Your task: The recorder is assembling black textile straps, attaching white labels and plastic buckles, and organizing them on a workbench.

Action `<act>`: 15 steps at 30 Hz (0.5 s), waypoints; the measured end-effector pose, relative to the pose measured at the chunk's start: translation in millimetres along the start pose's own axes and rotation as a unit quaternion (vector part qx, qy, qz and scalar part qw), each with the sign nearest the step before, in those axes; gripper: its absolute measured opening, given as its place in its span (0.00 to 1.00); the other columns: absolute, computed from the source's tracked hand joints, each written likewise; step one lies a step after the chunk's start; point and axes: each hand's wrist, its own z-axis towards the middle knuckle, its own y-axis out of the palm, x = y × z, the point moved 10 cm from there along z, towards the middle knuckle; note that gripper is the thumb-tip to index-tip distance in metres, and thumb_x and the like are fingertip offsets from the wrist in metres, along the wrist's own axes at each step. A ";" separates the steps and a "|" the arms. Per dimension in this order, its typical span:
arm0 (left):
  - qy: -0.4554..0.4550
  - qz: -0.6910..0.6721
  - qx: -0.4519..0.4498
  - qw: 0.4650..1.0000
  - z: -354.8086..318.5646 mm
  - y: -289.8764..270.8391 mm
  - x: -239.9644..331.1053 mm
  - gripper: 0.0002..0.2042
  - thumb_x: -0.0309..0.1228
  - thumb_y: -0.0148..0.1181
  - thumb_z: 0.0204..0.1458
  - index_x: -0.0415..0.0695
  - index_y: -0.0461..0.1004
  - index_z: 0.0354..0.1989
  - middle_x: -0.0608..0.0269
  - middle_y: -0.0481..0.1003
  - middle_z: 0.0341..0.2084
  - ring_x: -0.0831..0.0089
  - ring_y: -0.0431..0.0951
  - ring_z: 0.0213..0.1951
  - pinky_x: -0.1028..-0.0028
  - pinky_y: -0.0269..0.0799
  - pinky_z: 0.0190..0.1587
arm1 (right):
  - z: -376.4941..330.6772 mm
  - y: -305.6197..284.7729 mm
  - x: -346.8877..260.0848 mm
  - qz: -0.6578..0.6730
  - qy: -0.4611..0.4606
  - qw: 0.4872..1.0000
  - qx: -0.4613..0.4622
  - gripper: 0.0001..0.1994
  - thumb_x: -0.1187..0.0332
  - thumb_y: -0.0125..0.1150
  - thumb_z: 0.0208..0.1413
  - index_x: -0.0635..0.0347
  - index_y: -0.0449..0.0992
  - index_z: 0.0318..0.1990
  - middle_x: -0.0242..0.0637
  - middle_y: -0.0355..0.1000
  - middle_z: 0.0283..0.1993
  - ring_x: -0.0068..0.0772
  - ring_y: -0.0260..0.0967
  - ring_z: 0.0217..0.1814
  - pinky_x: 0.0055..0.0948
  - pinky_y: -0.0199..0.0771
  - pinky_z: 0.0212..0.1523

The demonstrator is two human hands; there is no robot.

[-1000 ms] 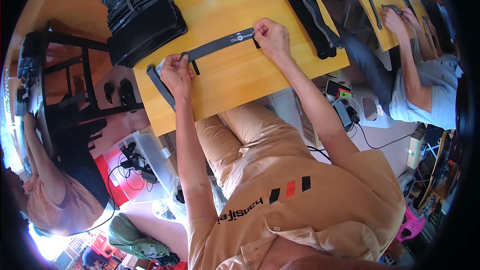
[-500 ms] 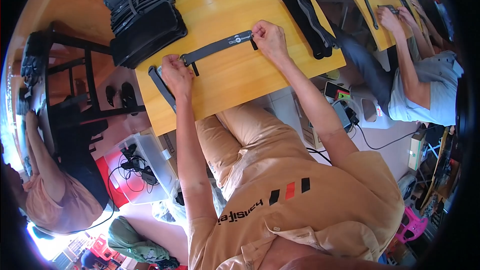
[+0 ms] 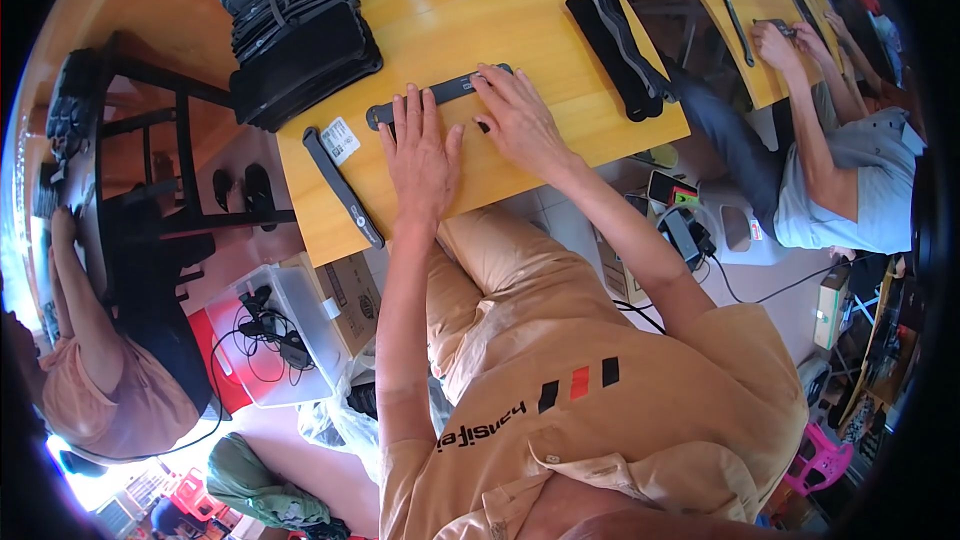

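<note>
A dark grey strap point(image 3: 453, 89) with rounded ends and pale print lies across the wooden table in front of me. My left hand point(image 3: 420, 155) rests with fingers stretched flat over its left half. My right hand point(image 3: 522, 120) lies over the right half, fingers extended and covering part of the print. A small black tab point(image 3: 483, 125) pokes out beside the right hand; how it joins the strap is hidden. Left of my left hand, a second dark strap point(image 3: 340, 185) runs along the table's left edge, close to a white printed label point(image 3: 338, 140).
A tall pile of black straps point(image 3: 305, 65) stands at the table's far left. Several black straps point(image 3: 622, 55) lie together on the right. Co-workers sit on both sides, one at the neighbouring table point(image 3: 745, 10). A clear plastic bin point(image 3: 290, 380) with cables stands below left.
Both hands have let go of the strap's ends and now lie flat over it. The left hand moved right, uncovering the white label. The strap now lies flatter on the table.
</note>
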 end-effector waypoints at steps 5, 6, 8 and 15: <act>-0.022 0.054 -0.025 0.998 -5.5 19.8 -12.7 0.28 0.46 0.44 0.56 0.42 0.56 0.61 0.57 0.51 0.63 0.57 0.48 0.64 0.52 0.40 0.63 | -6.8 17.2 4.9 -0.077 -0.003 0.995 -0.060 0.24 0.64 0.54 0.52 0.70 0.62 0.55 0.47 0.59 0.59 0.44 0.53 0.63 0.43 0.48 0.63; -0.022 0.053 -0.026 0.998 -5.9 21.3 -13.7 0.28 0.46 0.44 0.56 0.42 0.56 0.61 0.57 0.51 0.63 0.57 0.48 0.64 0.52 0.40 0.63 | -5.7 17.5 5.3 -0.084 -0.008 0.994 -0.070 0.24 0.64 0.53 0.53 0.69 0.62 0.55 0.47 0.58 0.60 0.44 0.53 0.63 0.43 0.48 0.63; -0.034 0.038 -0.031 0.998 -3.0 19.9 -16.4 0.28 0.46 0.44 0.55 0.43 0.55 0.61 0.58 0.51 0.63 0.57 0.48 0.65 0.52 0.40 0.63 | -4.8 16.9 5.0 -0.092 -0.014 0.993 -0.078 0.24 0.63 0.53 0.53 0.69 0.62 0.55 0.47 0.57 0.60 0.44 0.52 0.63 0.43 0.48 0.63; -0.068 -0.073 -0.016 0.995 -6.3 -0.3 -37.8 0.26 0.42 0.46 0.56 0.41 0.57 0.60 0.50 0.51 0.62 0.55 0.49 0.64 0.56 0.40 0.63 | -5.6 11.8 3.8 -0.043 -0.024 0.996 -0.070 0.22 0.64 0.54 0.53 0.65 0.64 0.54 0.46 0.59 0.59 0.44 0.54 0.62 0.42 0.52 0.61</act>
